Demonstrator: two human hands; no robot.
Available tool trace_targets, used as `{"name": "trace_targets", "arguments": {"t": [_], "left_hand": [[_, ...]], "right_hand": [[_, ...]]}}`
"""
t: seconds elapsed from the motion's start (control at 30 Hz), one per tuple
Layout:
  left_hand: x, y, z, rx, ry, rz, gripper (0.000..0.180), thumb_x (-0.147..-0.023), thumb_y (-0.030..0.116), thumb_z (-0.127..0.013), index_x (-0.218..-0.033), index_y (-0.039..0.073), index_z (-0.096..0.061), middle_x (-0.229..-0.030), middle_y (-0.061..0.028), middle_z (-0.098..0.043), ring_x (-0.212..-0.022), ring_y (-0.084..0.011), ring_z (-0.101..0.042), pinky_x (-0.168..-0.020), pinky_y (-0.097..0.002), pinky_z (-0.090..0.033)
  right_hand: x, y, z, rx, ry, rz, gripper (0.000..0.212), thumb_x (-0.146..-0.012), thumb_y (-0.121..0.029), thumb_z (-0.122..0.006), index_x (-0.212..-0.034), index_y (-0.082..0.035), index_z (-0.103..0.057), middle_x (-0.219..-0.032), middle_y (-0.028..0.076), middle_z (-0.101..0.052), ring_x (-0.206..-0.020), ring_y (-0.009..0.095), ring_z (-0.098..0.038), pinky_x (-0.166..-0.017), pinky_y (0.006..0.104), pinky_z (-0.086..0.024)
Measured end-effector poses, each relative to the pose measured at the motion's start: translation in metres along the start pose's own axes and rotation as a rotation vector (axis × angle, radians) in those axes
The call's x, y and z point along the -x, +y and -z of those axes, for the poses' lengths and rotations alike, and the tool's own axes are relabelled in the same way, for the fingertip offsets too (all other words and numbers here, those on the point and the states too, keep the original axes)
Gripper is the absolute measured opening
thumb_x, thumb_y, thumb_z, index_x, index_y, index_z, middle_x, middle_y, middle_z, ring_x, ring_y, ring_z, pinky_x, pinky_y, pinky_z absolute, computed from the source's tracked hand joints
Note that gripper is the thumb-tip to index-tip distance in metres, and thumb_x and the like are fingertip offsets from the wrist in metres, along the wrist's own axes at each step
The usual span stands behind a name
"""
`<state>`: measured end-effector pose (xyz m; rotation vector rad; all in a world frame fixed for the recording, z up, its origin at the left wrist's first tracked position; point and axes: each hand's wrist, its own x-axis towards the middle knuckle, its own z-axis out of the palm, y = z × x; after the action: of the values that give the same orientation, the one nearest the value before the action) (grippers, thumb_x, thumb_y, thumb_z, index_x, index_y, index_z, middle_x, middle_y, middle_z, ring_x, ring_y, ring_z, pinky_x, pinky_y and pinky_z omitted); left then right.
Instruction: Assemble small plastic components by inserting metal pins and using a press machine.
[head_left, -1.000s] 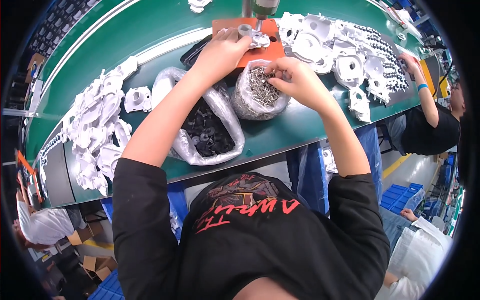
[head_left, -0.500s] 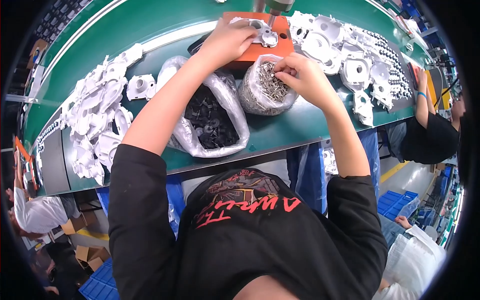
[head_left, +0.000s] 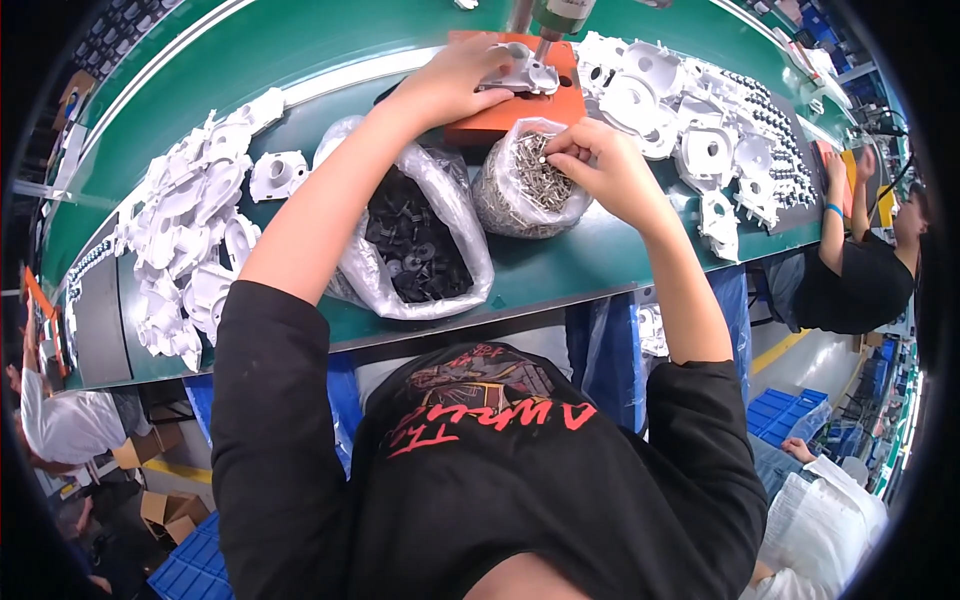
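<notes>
i see left hand (head_left: pixel 455 85) pressing a white plastic part (head_left: pixel 520 72) on the orange block (head_left: pixel 500 120); right hand (head_left: pixel 595 165) pinches shiny screws (head_left: pixel 525 195) in a crinkled clear bag.

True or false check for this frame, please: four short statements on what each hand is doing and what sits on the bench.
1. The left hand rests on a white plastic part on the orange fixture. True.
2. The right hand reaches into the bag of black parts. False: it is at the bag of metal screws.
3. The bag of black parts lies left of the screw bag. True.
4. The bench top is red. False: green.
</notes>
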<state>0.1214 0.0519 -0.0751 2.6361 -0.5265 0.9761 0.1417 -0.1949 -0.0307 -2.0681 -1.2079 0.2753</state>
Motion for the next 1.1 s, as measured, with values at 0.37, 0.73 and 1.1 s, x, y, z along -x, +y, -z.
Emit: {"name": "trace_targets", "arguments": {"t": [0.37,0.73,1.1], "left_hand": [[0.009,0.006,0.019,-0.119,-0.257,0.006,0.022,-0.089,0.027,-0.053,-0.106,0.013,-0.058,-0.123,-0.0091,-0.056,-0.118,-0.0223,-0.048,-0.105,-0.0412,-0.027],[-0.004,-0.002,0.018,-0.091,-0.354,-0.072,0.017,-0.087,0.020,-0.052,-0.101,0.012,-0.058,-0.099,-0.0089,-0.060,-0.096,-0.0266,-0.057,-0.083,-0.0403,-0.043],[0.024,0.047,0.062,0.097,-0.196,0.237,0.028,-0.082,0.018,-0.057,-0.107,0.006,-0.054,-0.088,-0.0160,-0.060,-0.084,-0.0315,-0.060,-0.075,-0.0405,-0.048]], "right_hand": [[0.002,0.007,-0.002,-0.090,0.142,-0.038,0.013,-0.081,-0.008,-0.063,-0.092,0.000,-0.066,-0.078,0.001,-0.062,-0.068,0.006,-0.050,-0.063,0.0203,-0.041],[0.003,0.012,-0.008,-0.205,0.092,-0.143,0.013,-0.084,-0.007,-0.062,-0.095,-0.002,-0.065,-0.081,-0.002,-0.061,-0.073,0.004,-0.052,-0.068,0.0185,-0.042],[0.002,0.020,-0.009,-0.421,0.131,-0.164,0.013,-0.085,-0.007,-0.060,-0.096,-0.001,-0.061,-0.087,0.000,-0.061,-0.080,0.006,-0.054,-0.074,0.0200,-0.043]]}}
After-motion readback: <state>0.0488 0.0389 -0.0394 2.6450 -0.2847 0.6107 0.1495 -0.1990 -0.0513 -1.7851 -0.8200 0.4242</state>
